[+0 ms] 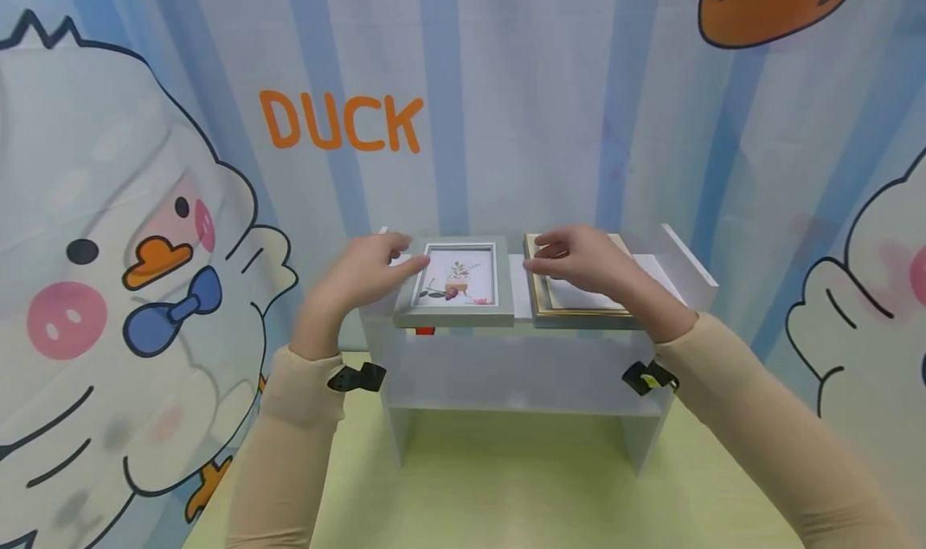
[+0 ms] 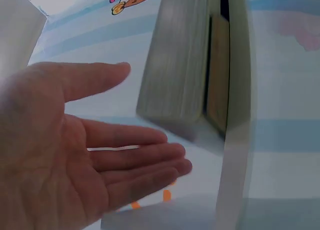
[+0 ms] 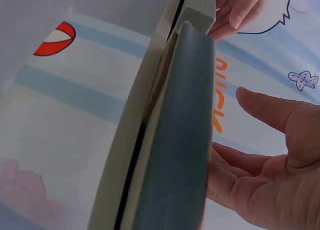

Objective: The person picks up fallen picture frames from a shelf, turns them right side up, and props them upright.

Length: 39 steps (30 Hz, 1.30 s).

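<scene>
A grey picture frame (image 1: 456, 321) lies face up on the left of the shelf top, showing a plant print (image 1: 459, 276). My left hand (image 1: 365, 272) hovers at its left edge; the left wrist view shows the thumb and straight fingers apart from the frame's side. To the right lies a gold-rimmed, blue-grey-sided frame or shallow box (image 1: 542, 321) with a white panel (image 1: 571, 298) on it. Above it is my right hand (image 1: 589, 264), fingers loosely bent and nothing gripped. In the right wrist view its fingertips pass partly behind the blue-grey side (image 3: 175, 140); contact is unclear.
A white shelf unit (image 1: 521, 372) supports both, with a raised side panel (image 1: 689, 268) at the right. Behind hangs a striped curtain (image 1: 506, 91) with duck drawings. Below is a pale yellow-green floor (image 1: 521, 485).
</scene>
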Tool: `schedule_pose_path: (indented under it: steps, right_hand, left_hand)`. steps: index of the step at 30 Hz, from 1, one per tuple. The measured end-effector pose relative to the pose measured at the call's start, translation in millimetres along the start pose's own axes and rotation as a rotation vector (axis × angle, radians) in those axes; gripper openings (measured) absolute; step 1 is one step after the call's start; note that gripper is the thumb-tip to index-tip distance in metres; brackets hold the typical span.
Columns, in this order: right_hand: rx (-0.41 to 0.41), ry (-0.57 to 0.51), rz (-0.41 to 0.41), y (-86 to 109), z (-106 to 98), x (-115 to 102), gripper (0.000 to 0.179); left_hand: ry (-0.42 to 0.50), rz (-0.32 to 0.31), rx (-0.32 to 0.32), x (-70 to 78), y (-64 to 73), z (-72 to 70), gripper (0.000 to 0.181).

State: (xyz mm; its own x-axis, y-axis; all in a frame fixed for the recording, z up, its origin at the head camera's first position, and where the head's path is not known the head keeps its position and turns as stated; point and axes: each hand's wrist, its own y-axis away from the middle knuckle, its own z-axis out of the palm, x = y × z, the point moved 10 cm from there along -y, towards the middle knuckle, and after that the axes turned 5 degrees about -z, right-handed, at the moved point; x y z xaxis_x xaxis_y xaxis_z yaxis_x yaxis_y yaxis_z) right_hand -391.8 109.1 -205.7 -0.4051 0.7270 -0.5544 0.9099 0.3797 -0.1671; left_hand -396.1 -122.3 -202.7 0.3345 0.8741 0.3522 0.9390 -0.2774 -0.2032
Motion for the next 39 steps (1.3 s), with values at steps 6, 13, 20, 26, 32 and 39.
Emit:
schedule_pose_path:
  steps: [6, 13, 20, 26, 32, 39]
  right_hand:
    - [-0.05, -0.078, 0.062, -15.8, 15.7, 0.1, 0.06]
    - [-0.081, -0.153, 0.135, -29.7, 27.8, 5.5, 0.058]
    - [-0.068, -0.128, 0.152, -36.3, 34.0, 3.8, 0.058]
    - [-0.03, -0.123, 0.178, -38.0, 35.2, 3.3, 0.056]
    - [0.005, -0.166, 0.209, -36.7, 35.7, 3.3, 0.053]
    - [0.043, -0.289, 0.24, -35.6, 37.8, 5.8, 0.05]
  left_hand:
    - [0.064, -0.091, 0.007, 1.5, -3.0, 7.1, 0.041]
    - [0.14, -0.219, 0.006, -6.6, -3.6, 19.4, 0.039]
    - [0.224, -0.32, 0.079, -17.9, -5.2, 24.8, 0.053]
    - [0.272, -0.39, 0.142, -24.2, -5.7, 27.6, 0.056]
    - [0.282, -0.398, 0.222, -24.5, -2.1, 24.7, 0.056]
    - [0.401, -0.434, 0.306, -30.0, 2.4, 25.9, 0.054]
